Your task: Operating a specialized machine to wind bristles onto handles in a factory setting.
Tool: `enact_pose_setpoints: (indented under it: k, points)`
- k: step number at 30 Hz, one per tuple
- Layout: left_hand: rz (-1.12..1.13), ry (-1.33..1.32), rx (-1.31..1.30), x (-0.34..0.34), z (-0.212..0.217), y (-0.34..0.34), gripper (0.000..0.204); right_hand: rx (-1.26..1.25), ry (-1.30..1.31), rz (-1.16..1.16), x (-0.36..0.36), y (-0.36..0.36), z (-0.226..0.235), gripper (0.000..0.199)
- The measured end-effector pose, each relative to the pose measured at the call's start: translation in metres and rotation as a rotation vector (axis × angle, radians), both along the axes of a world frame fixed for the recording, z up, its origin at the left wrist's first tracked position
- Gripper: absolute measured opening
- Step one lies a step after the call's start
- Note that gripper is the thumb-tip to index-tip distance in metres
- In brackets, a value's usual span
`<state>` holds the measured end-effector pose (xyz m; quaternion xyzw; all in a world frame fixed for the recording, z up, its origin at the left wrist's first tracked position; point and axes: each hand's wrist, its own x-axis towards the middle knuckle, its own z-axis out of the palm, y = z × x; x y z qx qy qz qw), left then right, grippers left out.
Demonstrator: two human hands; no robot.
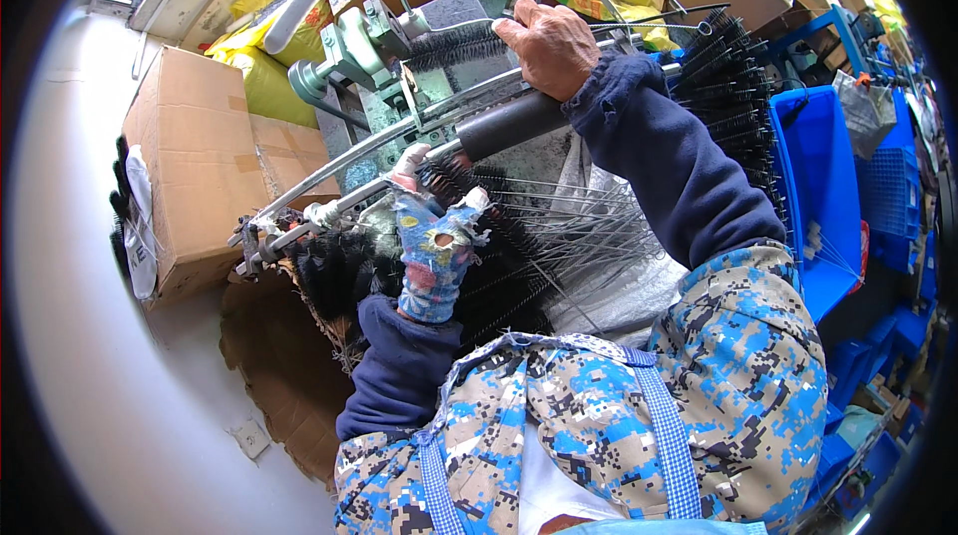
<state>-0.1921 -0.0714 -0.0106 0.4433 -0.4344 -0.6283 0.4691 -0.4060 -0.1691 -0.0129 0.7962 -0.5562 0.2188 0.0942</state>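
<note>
One right hand [554, 44] curled around the wire end of a black brush [454, 46] beside a green machine [351, 48], gloved left hand [431, 248] near dark bristles [504, 236], its grip unclear, blue bin [823, 156] holding pale pieces [814, 236], cardboard box [195, 126] at left.

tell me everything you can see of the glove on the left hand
The glove on the left hand looks like soft fabric, blue with yellow and reddish patches. It is badly worn: its edges fray into whitish threads, and a hole with a ragged pale rim opens in it. Its cuff ends close to the navy sleeve. It points away from the wearer, among black bristles, finger ends at the metal bar; firm contact cannot be told.
</note>
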Motion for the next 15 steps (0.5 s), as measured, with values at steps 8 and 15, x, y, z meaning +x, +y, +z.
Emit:
enact_pose_setpoints:
  k: [8,15]
  points:
    - [-0.008,-0.057,-0.057,0.000,-0.005,-0.001,0.065,0.014,-0.045,0.010,0.001,-0.003,-0.002,0.024]
    - [-0.071,-0.300,-0.191,-0.001,-0.009,-0.004,0.065,-0.042,0.013,0.008,-0.008,-0.013,-0.008,0.021]
